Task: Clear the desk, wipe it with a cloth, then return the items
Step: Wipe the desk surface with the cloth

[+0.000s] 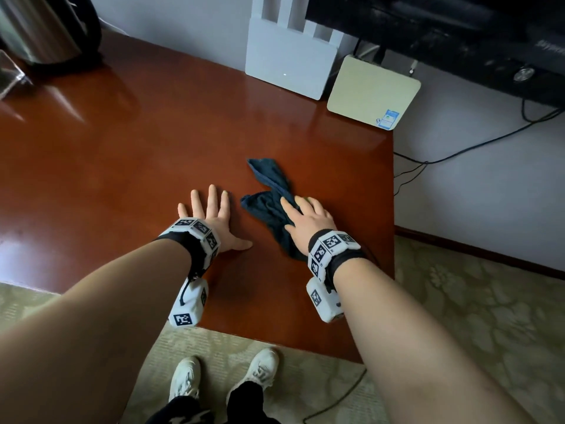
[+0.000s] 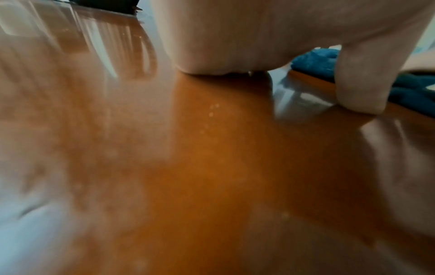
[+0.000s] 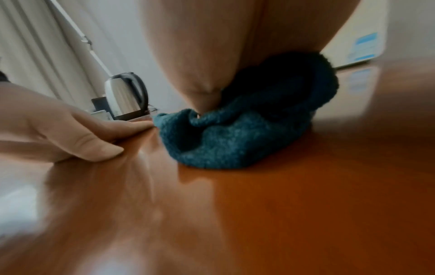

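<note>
A dark blue cloth [image 1: 269,185] lies bunched on the glossy red-brown desk [image 1: 137,148], right of centre. My right hand [image 1: 308,218] rests on the cloth's near end, fingers fairly straight, pressing it onto the wood. In the right wrist view the cloth [image 3: 226,145] bulges out from under my right hand [image 3: 200,46]. My left hand [image 1: 211,212] lies flat on the bare desk just left of the cloth, fingers spread and holding nothing. In the left wrist view its palm [image 2: 223,37] sits on the wood with the cloth [image 2: 313,63] beyond the thumb.
A steel kettle [image 1: 46,26] stands at the desk's far left. A white router [image 1: 287,68] and a beige box [image 1: 373,90] lean against the back wall under a dark TV [image 1: 458,32]. The desk's right edge [image 1: 393,209] is close to my right hand. Cables hang at right.
</note>
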`<state>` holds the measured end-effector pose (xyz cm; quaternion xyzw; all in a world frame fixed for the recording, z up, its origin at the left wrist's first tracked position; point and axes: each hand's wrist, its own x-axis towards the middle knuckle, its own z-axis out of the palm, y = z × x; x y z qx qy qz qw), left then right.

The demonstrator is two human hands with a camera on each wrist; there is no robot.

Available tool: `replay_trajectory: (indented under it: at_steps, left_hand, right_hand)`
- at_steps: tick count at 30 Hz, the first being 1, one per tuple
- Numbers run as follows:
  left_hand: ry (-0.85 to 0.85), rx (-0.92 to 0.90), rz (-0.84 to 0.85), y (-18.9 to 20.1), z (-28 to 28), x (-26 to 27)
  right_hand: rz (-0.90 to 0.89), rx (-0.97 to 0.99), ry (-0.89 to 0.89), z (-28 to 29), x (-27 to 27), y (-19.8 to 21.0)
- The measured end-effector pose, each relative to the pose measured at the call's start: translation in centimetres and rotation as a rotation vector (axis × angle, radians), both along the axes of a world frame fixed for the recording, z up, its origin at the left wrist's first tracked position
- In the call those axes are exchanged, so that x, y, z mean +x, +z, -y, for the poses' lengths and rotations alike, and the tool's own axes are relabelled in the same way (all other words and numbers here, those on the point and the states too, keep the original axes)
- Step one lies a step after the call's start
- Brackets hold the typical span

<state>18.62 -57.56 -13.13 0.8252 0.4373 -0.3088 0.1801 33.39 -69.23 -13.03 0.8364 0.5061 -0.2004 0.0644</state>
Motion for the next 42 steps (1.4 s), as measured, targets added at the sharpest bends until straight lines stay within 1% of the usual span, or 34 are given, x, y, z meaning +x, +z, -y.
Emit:
replay_trajectory:
  at_steps: [3, 5, 8, 11, 13, 15, 16, 18, 20, 21, 22, 23, 25, 26, 28, 30, 33, 36, 39, 42]
  left_hand:
    - [-0.080, 0.008, 0.030, 0.1, 0.3, -1.1]
    - [-0.176, 0.029, 0.033, 0.3, 0.5, -2.0]
    - [-0.323, 0.038, 0.022, 0.6, 1.2, -3.5]
    - [-0.487, 0.010, 0.026, 1.0, 2.2, -4.5]
    - [-0.620, -0.013, 0.027, 1.1, 3.2, -5.2]
    - [-0.744, -0.036, 0.017, 1.3, 4.3, -5.9]
    - [-0.787, -0.048, 0.015, 1.3, 4.7, -6.2]
    - [-0.824, -0.040, 0.034, 1.3, 5.2, -7.0]
    - [-0.787, 0.017, 0.068, 1.3, 5.2, -7.9]
    - [-0.736, 0.043, 0.078, 1.4, 4.9, -8.3]
    - [-0.670, 0.058, 0.081, 1.6, 4.7, -8.8]
    - [-0.594, 0.065, 0.080, 1.7, 4.3, -9.2]
    - [-0.460, 0.066, 0.066, 1.7, 3.4, -10.1]
    - [-0.419, 0.064, 0.055, 1.6, 3.0, -10.6]
    - [-0.392, 0.073, 0.047, 1.2, 2.5, -11.4]
    - [-0.395, 0.095, 0.053, 1.1, 2.3, -11.7]
    - [-0.378, 0.089, 0.065, 0.9, 2.7, -11.4]
    - [-0.367, 0.084, 0.053, 0.7, 3.2, -10.9]
    - [-0.369, 0.095, 0.052, 0.6, 3.3, -10.8]
    - [-0.375, 0.087, 0.065, 0.9, 2.8, -10.9]
  right_hand:
    - [-0.027, -0.051, -0.150, 4.5, -1.0, -0.1]
    - [-0.035, -0.080, -0.269, 8.1, -1.7, 0.1]
    - [-0.046, -0.179, -0.502, 13.3, -3.2, 0.5]
    - [-0.047, -0.269, -0.752, 17.8, -4.1, 1.0]
    - [-0.035, -0.215, -0.895, 20.0, -4.2, 1.8]
    - [0.004, -0.150, -0.995, 20.9, -4.0, 3.2]
    - [0.036, -0.104, -1.013, 20.8, -4.1, 4.1]
    - [0.123, 0.049, -0.939, 19.3, -4.8, 5.9]
    - [0.122, 0.219, -0.798, 16.5, -6.6, 7.2]
    - [0.087, 0.257, -0.710, 14.9, -7.9, 7.5]
    - [0.041, 0.247, -0.614, 13.2, -9.2, 7.3]
    - [-0.005, 0.187, -0.512, 11.5, -10.6, 6.8]
    - [-0.069, -0.011, -0.320, 9.0, -13.1, 4.9]
    - [-0.078, -0.085, -0.264, 8.2, -14.1, 3.7]
    - [-0.064, -0.114, -0.235, 7.8, -15.0, 1.5]
    - [-0.050, -0.079, -0.259, 8.6, -14.5, 0.6]
    - [-0.004, -0.037, -0.329, 11.2, -12.7, 0.3]
    - [0.035, 0.047, -0.523, 14.7, -10.9, 0.3]
    - [0.085, 0.031, -0.736, 18.1, -8.7, 0.6]
    - [0.031, 0.063, -0.957, 19.7, -6.8, 1.9]
